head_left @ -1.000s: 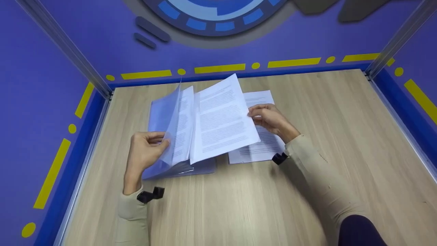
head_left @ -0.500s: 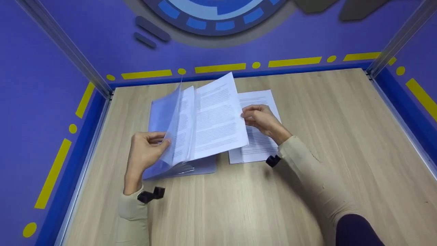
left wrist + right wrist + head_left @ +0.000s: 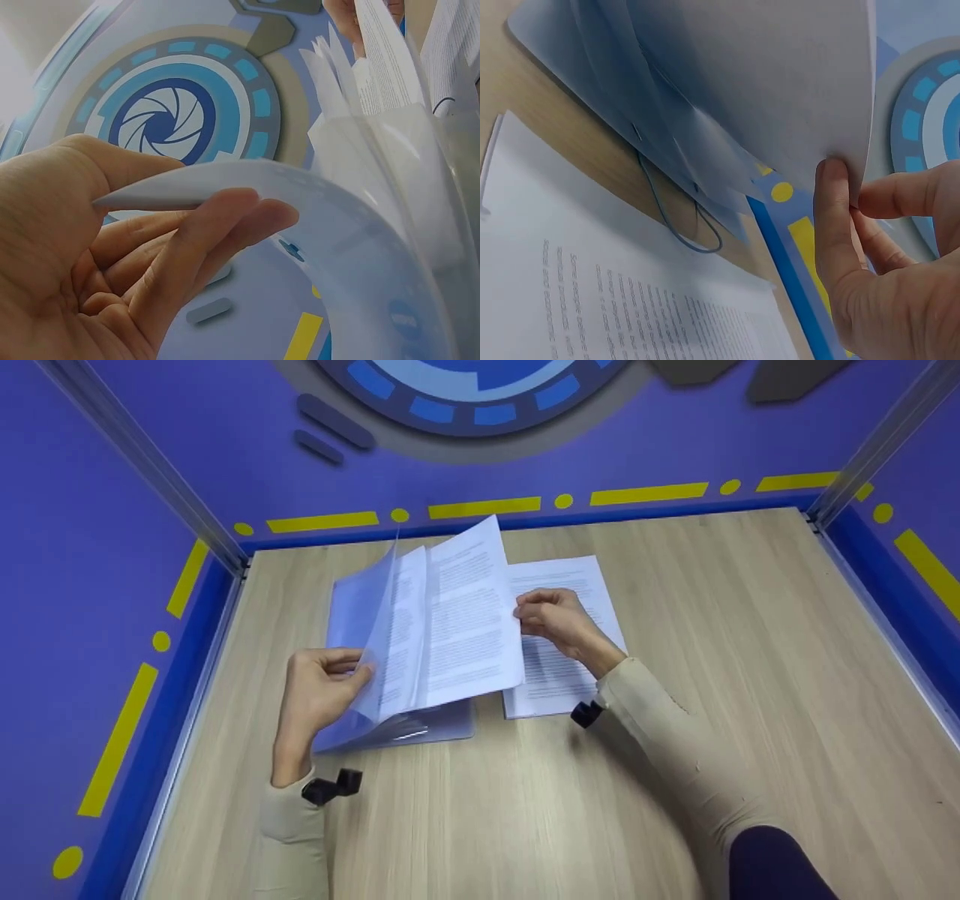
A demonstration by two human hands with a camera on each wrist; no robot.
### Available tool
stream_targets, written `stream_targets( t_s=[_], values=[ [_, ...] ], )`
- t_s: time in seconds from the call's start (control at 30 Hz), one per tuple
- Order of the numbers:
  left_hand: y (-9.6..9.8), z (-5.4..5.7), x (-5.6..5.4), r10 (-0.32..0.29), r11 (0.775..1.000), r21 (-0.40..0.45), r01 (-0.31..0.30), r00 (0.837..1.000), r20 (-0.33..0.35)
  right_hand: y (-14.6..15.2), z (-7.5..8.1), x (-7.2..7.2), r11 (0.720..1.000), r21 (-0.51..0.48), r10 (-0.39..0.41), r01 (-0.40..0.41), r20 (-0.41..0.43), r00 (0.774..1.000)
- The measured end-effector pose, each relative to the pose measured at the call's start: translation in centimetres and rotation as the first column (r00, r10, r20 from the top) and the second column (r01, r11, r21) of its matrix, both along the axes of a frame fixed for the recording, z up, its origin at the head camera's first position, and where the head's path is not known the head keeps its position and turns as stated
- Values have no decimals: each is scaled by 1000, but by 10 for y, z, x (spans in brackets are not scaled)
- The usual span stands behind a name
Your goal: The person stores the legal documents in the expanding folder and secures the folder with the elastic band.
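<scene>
A translucent bluish folder (image 3: 356,619) lies open on the left of the table. My left hand (image 3: 322,686) pinches its raised clear sheet (image 3: 360,240) between thumb and fingers, and the sheet bends in the left wrist view. Printed paper (image 3: 465,622) stands partly inside the folder, tilted up. By its right edge my right hand (image 3: 559,622) pinches the paper; the right wrist view has thumb and fingertips on that paper's edge (image 3: 780,82). Under the right hand lies a stack of printed sheets (image 3: 559,694) on the table.
A thin elastic cord (image 3: 679,232) loops out from the folder. The wooden table (image 3: 465,825) is bounded by blue panels with yellow marks (image 3: 484,508) at the back and sides. A metal post (image 3: 172,495) stands at the back left corner.
My right hand has moved left with the paper's edge, bringing the printed paper further into the folder. More of the stack beneath now shows. The left hand stays in place.
</scene>
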State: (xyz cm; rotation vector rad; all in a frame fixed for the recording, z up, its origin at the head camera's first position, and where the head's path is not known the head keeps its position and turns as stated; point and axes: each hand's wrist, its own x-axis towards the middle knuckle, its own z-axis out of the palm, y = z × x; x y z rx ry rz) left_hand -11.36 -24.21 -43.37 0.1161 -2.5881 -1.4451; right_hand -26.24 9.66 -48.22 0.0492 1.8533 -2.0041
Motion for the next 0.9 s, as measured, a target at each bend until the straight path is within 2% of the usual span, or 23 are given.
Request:
stream_targets(
  t_s=[0.67,0.9],
  values=[
    [3,-2,-1,-23,1000,12,24,1000,-21,-35,-5,11,1000,-1,23,-23,-42,999],
    [1,0,0,-37,999,-2,37,999,-9,-50,-8,15,998,-22,50,-51,-51,997]
  ],
)
